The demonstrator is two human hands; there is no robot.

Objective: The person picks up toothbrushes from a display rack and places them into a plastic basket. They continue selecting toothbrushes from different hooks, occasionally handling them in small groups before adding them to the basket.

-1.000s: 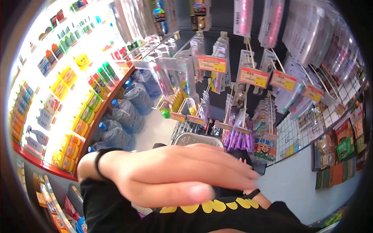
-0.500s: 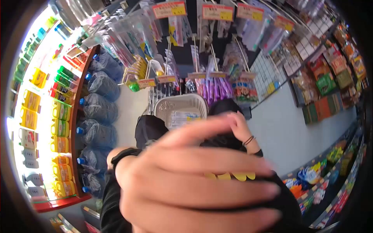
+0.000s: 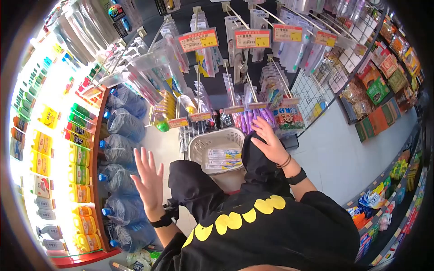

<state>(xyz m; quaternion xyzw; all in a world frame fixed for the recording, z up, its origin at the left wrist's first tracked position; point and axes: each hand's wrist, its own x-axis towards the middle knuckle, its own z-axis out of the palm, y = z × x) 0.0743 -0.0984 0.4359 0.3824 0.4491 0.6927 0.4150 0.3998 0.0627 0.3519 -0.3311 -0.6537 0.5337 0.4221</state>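
My left hand [image 3: 149, 183] is raised with its fingers spread, beside my left knee and near the wrapped water jugs. It holds nothing. Above my right knee, my right hand [image 3: 269, 142] is open too, palm down and fingers apart, nothing in it. A light plastic basket [image 3: 193, 151] stands in front of my knees. Inside it lie packaged toothbrushes [image 3: 224, 158], side by side. Neither hand touches the basket. Purple packs [image 3: 255, 119] hang just beyond my right fingertips.
Hooks with packaged toothbrushes [image 3: 296, 56] and price tags [image 3: 252, 39] fill the rack ahead. Large wrapped water jugs [image 3: 120, 151] line the left, beside a bright shelf of yellow bottles [image 3: 80, 193]. A wire grid [image 3: 316, 106] and snack shelves [image 3: 379, 92] are on the right.
My left hand, large and blurred before the camera, has moved down and left beside my knee. My right hand now shows spread fingers. The view has shifted, and the basket appears lower.
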